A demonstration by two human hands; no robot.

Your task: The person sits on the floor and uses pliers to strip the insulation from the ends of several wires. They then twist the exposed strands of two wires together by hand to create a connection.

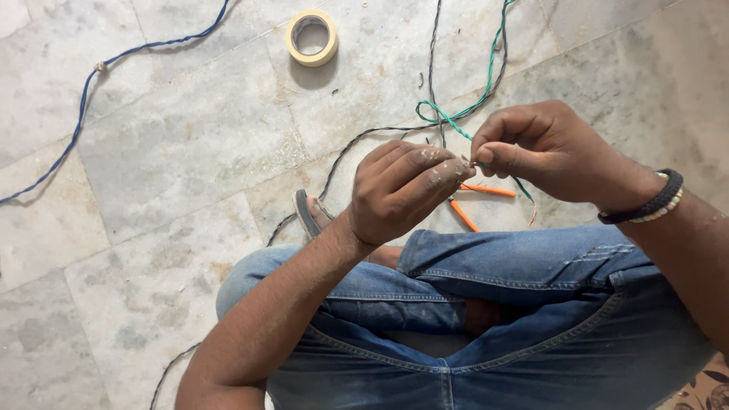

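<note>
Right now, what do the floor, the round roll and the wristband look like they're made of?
The floor looks like stone, maybe marble: big grey-white slabs with cloudy veins and thin joints, dull and dusty. The roll looks like paper masking tape: matte cream with a hollow middle. The wristband on the right hand looks like dark cord beside small pale beads; the exact material is unclear.

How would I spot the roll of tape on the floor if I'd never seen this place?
Start from the pale stone floor and look far from the seated person's knees, toward the top edge. The roll of tape lies flat there, alone on a tile. It is the only ring shape, cream coloured, while everything near it is thin wire.
</note>
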